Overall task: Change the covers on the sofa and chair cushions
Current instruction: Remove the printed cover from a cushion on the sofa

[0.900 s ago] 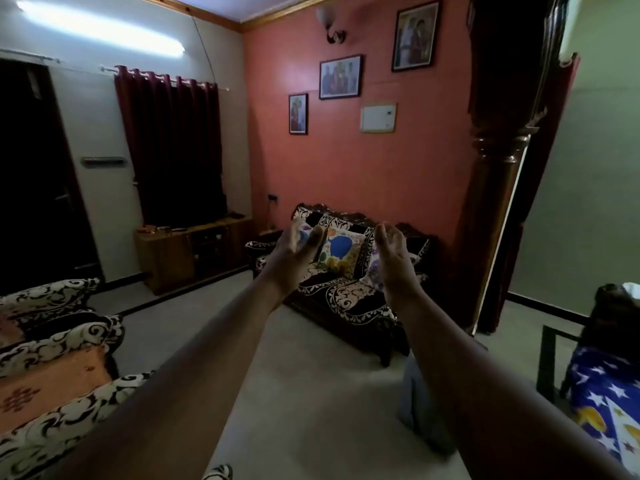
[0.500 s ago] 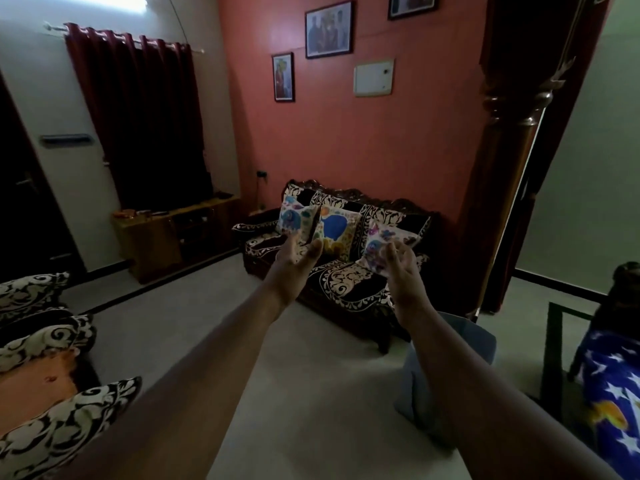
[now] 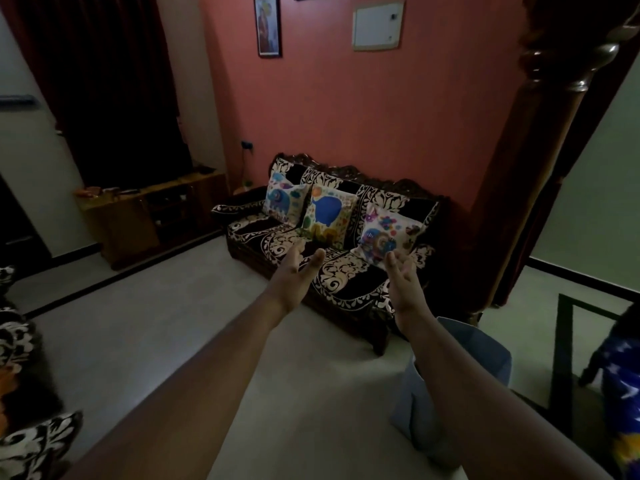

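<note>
A dark sofa (image 3: 349, 289) with white floral pattern stands against the salmon wall. Three colourful printed cushions lean on its back: a left cushion (image 3: 284, 201), a middle cushion (image 3: 329, 216) and a right cushion (image 3: 386, 233). Both my arms are stretched out toward the sofa from across the floor. My left hand (image 3: 294, 278) is held out with straight fingers and holds nothing. My right hand (image 3: 403, 285) is likewise spread, palm inward, and holds nothing. Neither hand touches the sofa or a cushion.
A grey-blue bag (image 3: 457, 386) stands on the floor under my right forearm. A wooden cabinet (image 3: 152, 216) sits at the back left. Patterned chairs (image 3: 31, 441) line the left edge. A wooden pillar (image 3: 540, 161) rises right of the sofa. Blue star-print fabric (image 3: 623, 389) lies far right.
The view has tilted down and come closer to the sofa. Both outstretched hands stay open, now lower in the picture against the sofa seat.
</note>
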Tool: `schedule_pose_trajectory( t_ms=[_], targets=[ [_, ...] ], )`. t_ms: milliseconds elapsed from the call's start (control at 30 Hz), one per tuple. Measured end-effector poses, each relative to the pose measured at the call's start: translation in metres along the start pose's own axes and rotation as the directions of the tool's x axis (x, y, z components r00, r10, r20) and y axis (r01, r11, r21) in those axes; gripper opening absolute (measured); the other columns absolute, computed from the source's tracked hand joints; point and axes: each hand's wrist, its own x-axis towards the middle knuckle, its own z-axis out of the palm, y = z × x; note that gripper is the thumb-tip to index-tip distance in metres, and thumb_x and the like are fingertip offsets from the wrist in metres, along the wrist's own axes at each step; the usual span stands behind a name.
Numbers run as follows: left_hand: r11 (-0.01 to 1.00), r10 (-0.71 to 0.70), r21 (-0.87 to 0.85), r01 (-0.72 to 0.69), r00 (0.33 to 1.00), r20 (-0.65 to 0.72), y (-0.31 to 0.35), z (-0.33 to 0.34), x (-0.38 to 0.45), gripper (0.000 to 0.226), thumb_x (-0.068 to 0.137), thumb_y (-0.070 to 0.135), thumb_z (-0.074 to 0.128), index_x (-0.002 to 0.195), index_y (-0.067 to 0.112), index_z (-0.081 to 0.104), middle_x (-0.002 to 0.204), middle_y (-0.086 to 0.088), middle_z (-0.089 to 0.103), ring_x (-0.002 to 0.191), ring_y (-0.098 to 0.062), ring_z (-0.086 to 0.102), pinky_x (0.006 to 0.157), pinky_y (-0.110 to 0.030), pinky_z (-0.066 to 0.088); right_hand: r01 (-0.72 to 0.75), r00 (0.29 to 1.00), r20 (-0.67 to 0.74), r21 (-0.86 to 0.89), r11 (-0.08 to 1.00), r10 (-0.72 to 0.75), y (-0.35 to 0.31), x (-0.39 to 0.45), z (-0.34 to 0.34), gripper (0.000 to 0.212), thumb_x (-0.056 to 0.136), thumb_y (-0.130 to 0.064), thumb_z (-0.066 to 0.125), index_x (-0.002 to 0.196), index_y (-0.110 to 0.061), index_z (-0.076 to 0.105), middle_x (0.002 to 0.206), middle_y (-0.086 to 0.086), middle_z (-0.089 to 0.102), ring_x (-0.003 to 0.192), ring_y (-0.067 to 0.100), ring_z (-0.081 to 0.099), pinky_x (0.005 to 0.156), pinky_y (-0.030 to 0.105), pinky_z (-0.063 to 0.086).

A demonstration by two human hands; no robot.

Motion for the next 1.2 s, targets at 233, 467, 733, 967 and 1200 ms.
schedule_pose_trajectory(
  t_ms=[233, 467, 733, 967, 1200],
  targets=[
    [0.999, -0.041, -0.021, 0.043, 0.996, 0.084, -0.056, -0.023, 0.143, 0.133, 0.055, 0.099, 0.054, 0.161, 0.028, 0.018, 0.167, -0.002, 0.022, 0.152, -0.017, 0.023, 0.120, -0.039, 0.029, -0.045, 0.997, -0.064, -0.064, 0.997, 0.040, 0.046, 0.121, 0.039, 0.052, 0.102, -0.045, 0.050, 0.145, -0.018, 0.040, 0.142, 0.001, 0.050, 0.129, 0.012, 0.047, 0.089, 0.020, 0.039],
    [0.985, -0.170, 0.042, 0.164, 0.962, 0.213, -0.101, -0.036, 0.271, 0.123, 0.064, 0.093, 0.053, 0.162, 0.028, 0.016, 0.168, -0.002, 0.021, 0.151, -0.021, 0.026, 0.120, -0.042, 0.030, -0.116, 0.983, -0.152, -0.108, 0.987, 0.099, 0.073, 0.218, 0.048, 0.052, 0.101, -0.046, 0.052, 0.144, -0.019, 0.041, 0.140, -0.003, 0.051, 0.131, 0.013, 0.045, 0.083, 0.019, 0.039],
    [0.966, -0.256, 0.120, 0.230, 0.925, 0.281, -0.154, 0.002, 0.426, 0.103, 0.078, 0.083, 0.053, 0.161, 0.031, 0.018, 0.167, -0.004, 0.023, 0.149, -0.023, 0.030, 0.107, -0.035, 0.035, -0.249, 0.946, -0.216, -0.010, 0.968, 0.241, 0.152, 0.344, 0.024, 0.078, 0.088, -0.066, 0.060, 0.150, -0.024, 0.037, 0.151, -0.003, 0.045, 0.139, 0.016, 0.041, 0.116, 0.044, 0.035],
    [0.938, -0.290, 0.270, 0.218, 0.920, 0.263, -0.189, 0.035, 0.557, 0.104, 0.078, 0.080, 0.051, 0.161, 0.027, 0.019, 0.168, 0.000, 0.022, 0.152, -0.021, 0.025, 0.119, -0.041, 0.030, -0.363, 0.897, -0.247, 0.060, 0.930, 0.366, 0.201, 0.477, -0.003, 0.064, 0.093, -0.056, 0.059, 0.146, -0.026, 0.040, 0.152, 0.001, 0.045, 0.138, 0.019, 0.044, 0.115, 0.044, 0.037],
    [0.907, -0.368, 0.345, 0.241, 0.851, 0.375, -0.238, 0.054, 0.686, 0.096, 0.086, 0.074, 0.051, 0.162, 0.026, 0.018, 0.168, 0.001, 0.022, 0.152, -0.019, 0.025, 0.118, -0.035, 0.027, -0.399, 0.872, -0.302, 0.018, 0.917, 0.385, 0.230, 0.605, -0.006, 0.062, 0.095, -0.048, 0.063, 0.146, -0.019, 0.041, 0.141, -0.002, 0.049, 0.131, 0.015, 0.047, 0.105, 0.032, 0.039]
  ],
)
